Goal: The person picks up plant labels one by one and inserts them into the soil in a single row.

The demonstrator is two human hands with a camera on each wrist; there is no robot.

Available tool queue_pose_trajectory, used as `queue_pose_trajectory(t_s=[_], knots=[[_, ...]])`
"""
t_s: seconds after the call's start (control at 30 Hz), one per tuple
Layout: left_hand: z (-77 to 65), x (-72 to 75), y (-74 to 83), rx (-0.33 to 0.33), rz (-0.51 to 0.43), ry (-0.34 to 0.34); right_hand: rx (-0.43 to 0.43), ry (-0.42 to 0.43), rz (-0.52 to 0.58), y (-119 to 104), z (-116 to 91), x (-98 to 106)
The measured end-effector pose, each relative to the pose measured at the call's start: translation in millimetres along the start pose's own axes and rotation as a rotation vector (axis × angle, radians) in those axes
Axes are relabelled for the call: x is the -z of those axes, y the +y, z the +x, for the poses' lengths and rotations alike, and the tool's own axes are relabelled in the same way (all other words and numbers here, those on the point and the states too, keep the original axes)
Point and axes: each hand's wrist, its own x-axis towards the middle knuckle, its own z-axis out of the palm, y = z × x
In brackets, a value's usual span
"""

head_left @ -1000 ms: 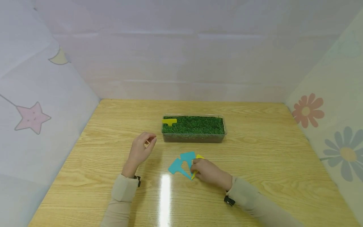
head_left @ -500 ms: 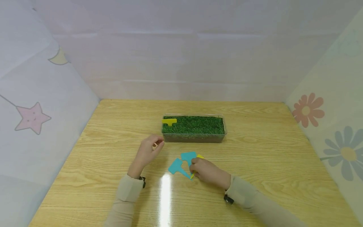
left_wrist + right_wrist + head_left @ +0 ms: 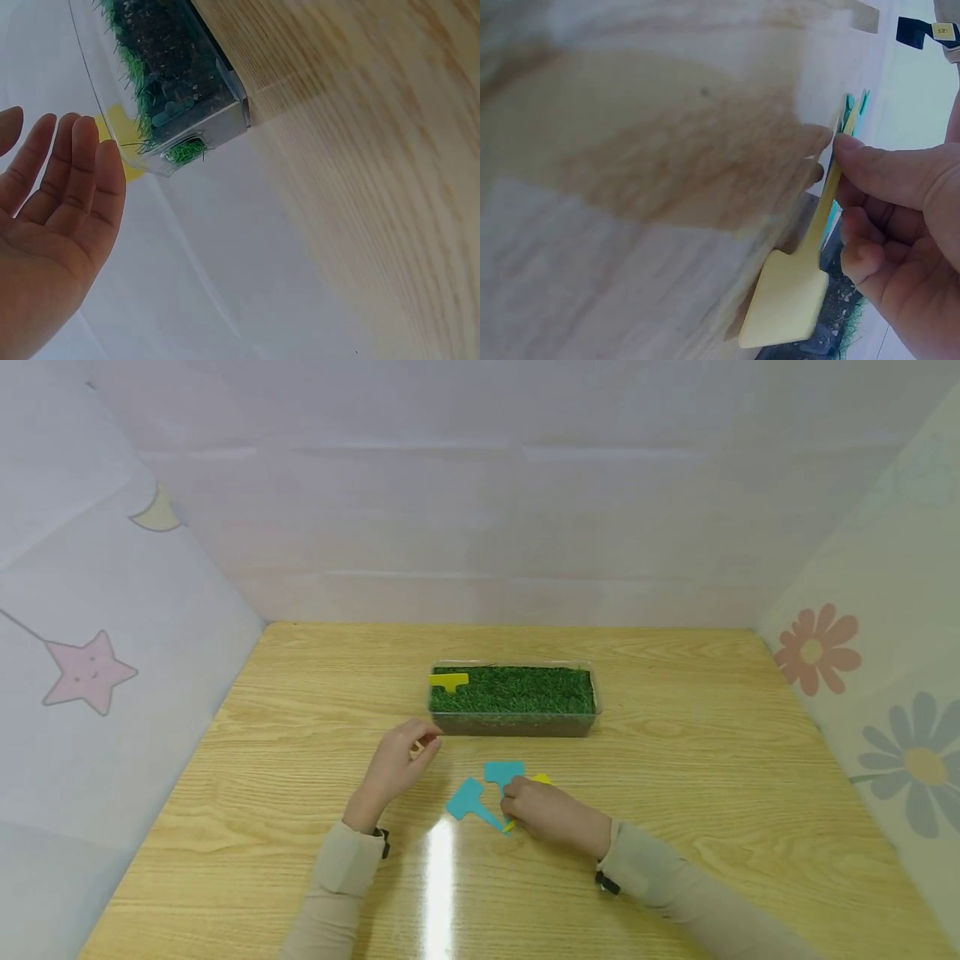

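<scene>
My right hand pinches the stem of a yellow T-shaped plant label between thumb and fingers, low over the table. Partly under that hand lies a blue plant label, its stem mostly hidden. A second blue plant label lies flat to the left, its tip near the yellow one's point. My left hand holds nothing, its fingers loosely bent by the front left corner of a clear plastic tub. Inside the tub, another yellow plant label stands upright at the left end of the green grass.
The tub sits toward the back of the wooden table, with dark soil under its grass. White patterned cloth walls close off the back and both sides. A bright light reflection crosses the table in front.
My left hand has moved right, toward the tub's front corner. The held yellow label and the blue one beside it have shifted slightly right; my right hand stays nearly in place.
</scene>
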Motion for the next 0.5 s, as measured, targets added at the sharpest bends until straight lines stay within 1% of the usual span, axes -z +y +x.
queue_pose_trajectory(t_s=[0.13,0.33,0.4,0.5], knots=[[0.2,-0.9,1.0,0.000,0.015,-0.007,-0.013,-0.030,-0.006,0,0,1],[0.4,-2.6,1.8,-0.005,0.035,-0.015,-0.015,-0.021,0.009,0,0,6],[0.5,-3.3,1.6,-0.006,0.037,-0.020,-0.021,-0.012,0.034,0,0,9],[1.3,-4.6,1.3,-0.013,0.035,-0.023,-0.038,-0.002,0.101,2,0,15]])
